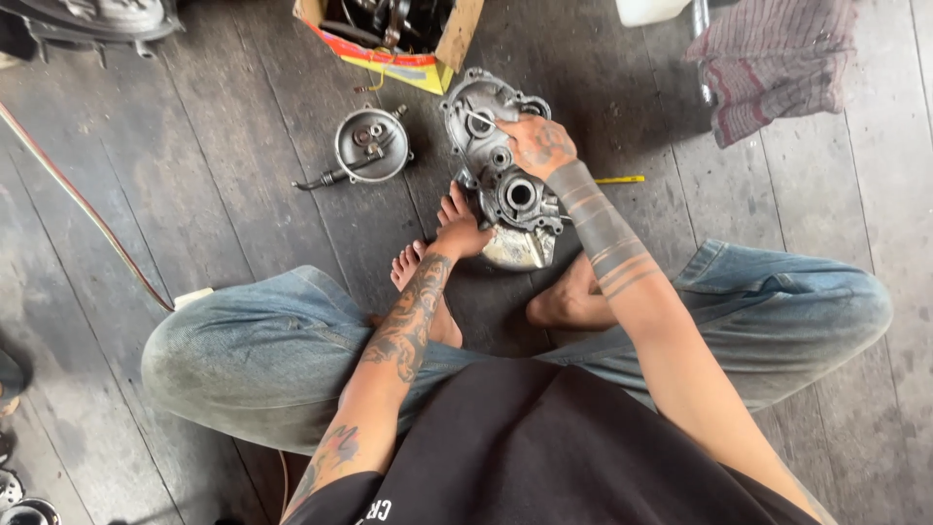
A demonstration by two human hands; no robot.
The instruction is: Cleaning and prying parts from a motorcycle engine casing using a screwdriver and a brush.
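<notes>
Sitting cross-legged on a dark plank floor (243, 175), with one grey metal engine casing (501, 170) lying flat just past two bare feet. Left hand (459, 231) clasped on the casing's near left edge, fingers curled over the rim, a closed grip on the metal. Right hand (537, 144) laid on the casing's upper half, fingers bent down against it; cannot tell whether that grip closes around anything or only presses.

Left of the right hand, well apart from the casing: one round metal cover (369, 146) with a short lever sticking out, lying alone on the planks. Beyond both hands, at the far edge: one open cardboard box (408, 58), red and yellow outside, dark parts inside. Far right of the right hand: one checked cloth (773, 63), bunched, beside a white container (646, 10) cut off by the frame. Just right of the right wrist: one thin yellow stick (622, 180). Far left: one reddish cable (78, 204) running across the floor to a small white block (192, 297) by the left knee. Nothing lying between hands and casing.
</notes>
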